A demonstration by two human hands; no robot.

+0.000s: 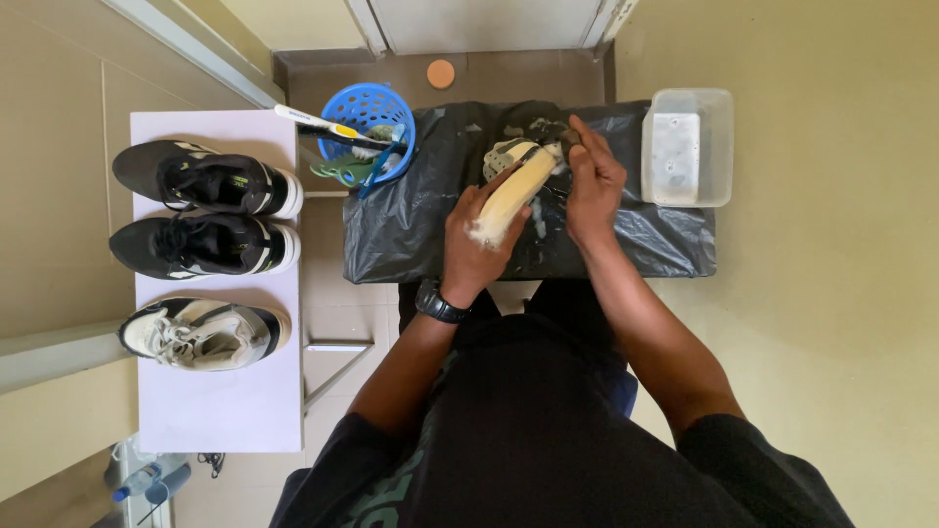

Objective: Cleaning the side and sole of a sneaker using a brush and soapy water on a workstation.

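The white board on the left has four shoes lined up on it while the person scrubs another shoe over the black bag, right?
Not quite: the head view shows three shoes on the white board, not four: two black shoes and one pale shoe. The left hand does hold another shoe over the black bag, with the right hand on it.

Soft even daylight, faint shadows, sharp focus, slight wide-angle bend at edges.

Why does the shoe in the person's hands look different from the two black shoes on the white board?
The shoe in hand is pale and soapy with foam; the two black shoes look dry. It is tipped up, sole showing, gripped by the left hand while the right hand works on it; the black ones lie flat, untouched. All are sneakers with light soles.
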